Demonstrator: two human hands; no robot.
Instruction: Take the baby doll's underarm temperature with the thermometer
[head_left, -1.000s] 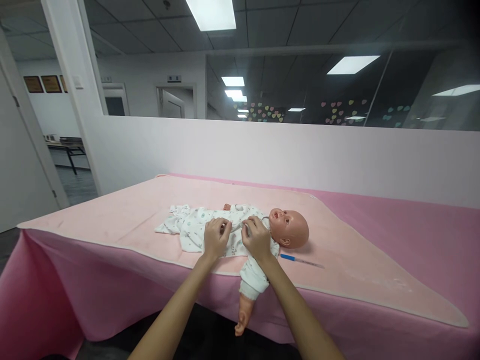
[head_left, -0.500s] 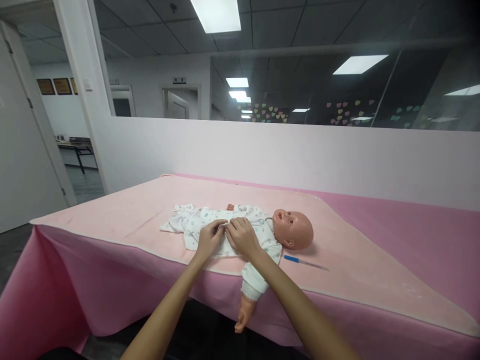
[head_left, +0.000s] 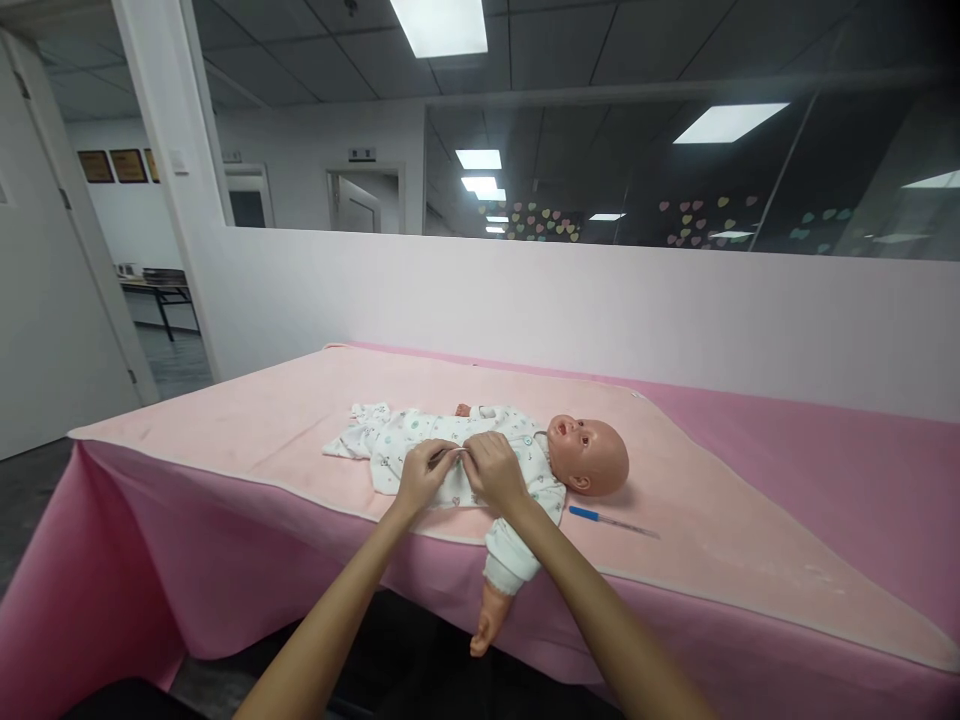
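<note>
A baby doll lies on its back with its head to the right, dressed in a white printed shirt and matching trousers. Over the doll's belly, my left hand pinches a bit of the white shirt front. My right hand is closed close beside it, fingertips on the same bit of cloth. A small white edge shows between the two sets of fingers; its exact form is too small to make out. The doll's near arm hangs over the table edge, sleeve bunched above the elbow.
A blue-capped pen-like stick lies beside the doll's head. Under the doll is a peach blanket on a pink table cover. A low white wall with glass above stands behind, and a door is at the left.
Both hands remain at the shirt front, with the right hand shifted slightly to the right and the white edge between the fingers showing more. The view has shifted slightly.
</note>
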